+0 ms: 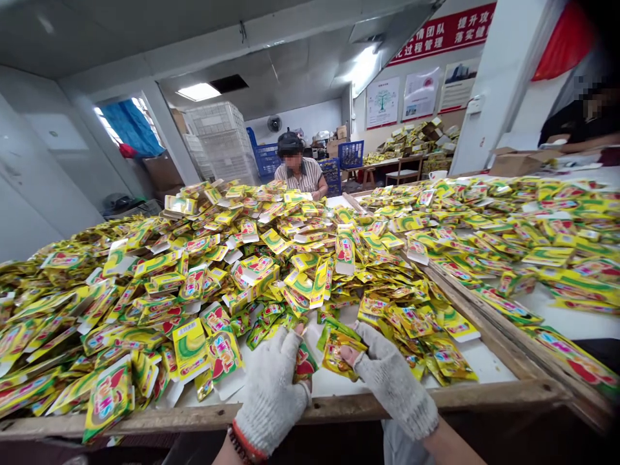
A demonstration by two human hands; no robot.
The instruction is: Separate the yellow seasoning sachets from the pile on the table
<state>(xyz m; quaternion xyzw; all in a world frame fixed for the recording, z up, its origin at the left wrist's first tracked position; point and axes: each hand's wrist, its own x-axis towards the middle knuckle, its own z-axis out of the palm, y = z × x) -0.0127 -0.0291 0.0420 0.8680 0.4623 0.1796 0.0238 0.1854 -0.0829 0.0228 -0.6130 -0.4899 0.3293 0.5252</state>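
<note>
The gloves [271,394] are matt, rough-knit cloth, the boxes [190,347] smooth printed card with a slight sheen, and the sachets [334,355] glossy, crinkled plastic film. The table [487,363] has a smooth, pale top framed by a rail [351,407] of worn, matt wood. Behind, the crates [217,129] look plastic and the posters [382,103] smooth paper.

Red-and-green printed carton [304,363], partly hidden, in left hand [276,384]; shiny yellow sachet [334,354], tilted, in right hand [391,380].
</note>
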